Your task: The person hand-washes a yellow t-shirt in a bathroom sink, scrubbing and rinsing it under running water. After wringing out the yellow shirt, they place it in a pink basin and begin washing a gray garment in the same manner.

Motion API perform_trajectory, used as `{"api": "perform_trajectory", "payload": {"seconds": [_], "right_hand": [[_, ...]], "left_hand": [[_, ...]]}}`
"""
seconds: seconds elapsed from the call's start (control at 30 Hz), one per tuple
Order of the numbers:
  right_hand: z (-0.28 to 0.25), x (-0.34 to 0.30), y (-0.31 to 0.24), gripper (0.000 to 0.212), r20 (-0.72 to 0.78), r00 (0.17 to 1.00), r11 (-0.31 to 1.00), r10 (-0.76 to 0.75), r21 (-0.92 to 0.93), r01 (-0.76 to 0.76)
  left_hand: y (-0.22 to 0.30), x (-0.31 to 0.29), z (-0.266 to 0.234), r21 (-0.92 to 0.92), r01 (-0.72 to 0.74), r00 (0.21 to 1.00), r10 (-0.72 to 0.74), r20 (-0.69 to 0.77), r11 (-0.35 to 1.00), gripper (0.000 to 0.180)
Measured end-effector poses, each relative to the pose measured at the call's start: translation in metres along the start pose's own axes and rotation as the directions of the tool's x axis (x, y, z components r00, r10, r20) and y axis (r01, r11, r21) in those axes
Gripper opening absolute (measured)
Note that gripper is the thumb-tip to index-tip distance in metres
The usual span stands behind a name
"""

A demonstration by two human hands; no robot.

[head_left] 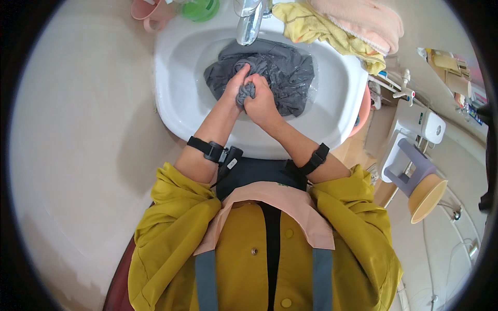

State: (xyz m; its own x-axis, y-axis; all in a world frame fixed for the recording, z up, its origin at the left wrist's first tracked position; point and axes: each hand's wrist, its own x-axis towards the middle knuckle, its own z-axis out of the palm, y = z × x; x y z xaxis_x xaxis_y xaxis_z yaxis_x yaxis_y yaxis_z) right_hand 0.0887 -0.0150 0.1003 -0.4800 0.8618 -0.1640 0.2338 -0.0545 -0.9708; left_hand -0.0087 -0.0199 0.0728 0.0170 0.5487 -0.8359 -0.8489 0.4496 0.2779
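I see left hand (236,83) and right hand (261,101) both clenched on twisted bunch of grey cloth (275,72), rest of it soaking in white sink (176,83), far centre, under tap (249,23).

Risks, my judgement: hard wringing sends water over near rim onto yellow sleeves; wrist bands get wet; yellow towel (316,28) on far right rim slides into water.

Packages: small boxes, beige and pink, on shelf (454,70) far right; print too small to tell. Green cup (199,9) far left.

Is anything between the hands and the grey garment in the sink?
Nothing visible. The left hand and right hand both grip a bunched fold of the grey garment, which lies wet in the white sink.
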Motion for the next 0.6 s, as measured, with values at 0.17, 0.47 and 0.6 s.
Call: {"api": "perform_trajectory", "payload": {"seconds": [0.17,0.47,0.6], "right_hand": [[-0.041,0.035,0.028,0.031,-0.372,0.919,0.882,-0.129,-0.466,-0.064],[-0.043,0.029,0.085,0.033,0.011,1.0,0.766,0.0,-0.643,0.007],[-0.06,0.04,0.093,0.036,-0.04,0.997,0.779,0.059,-0.623,-0.071]], "left_hand": [[0.001,-0.011,0.012,0.034,-0.289,0.954,0.286,0.089,0.957,0.037],[-0.004,0.05,-0.059,0.897,-0.058,0.856,0.485,-0.182,0.439,0.049],[0.002,0.033,-0.057,0.724,-0.086,0.912,0.347,-0.22,0.684,0.048]]}}
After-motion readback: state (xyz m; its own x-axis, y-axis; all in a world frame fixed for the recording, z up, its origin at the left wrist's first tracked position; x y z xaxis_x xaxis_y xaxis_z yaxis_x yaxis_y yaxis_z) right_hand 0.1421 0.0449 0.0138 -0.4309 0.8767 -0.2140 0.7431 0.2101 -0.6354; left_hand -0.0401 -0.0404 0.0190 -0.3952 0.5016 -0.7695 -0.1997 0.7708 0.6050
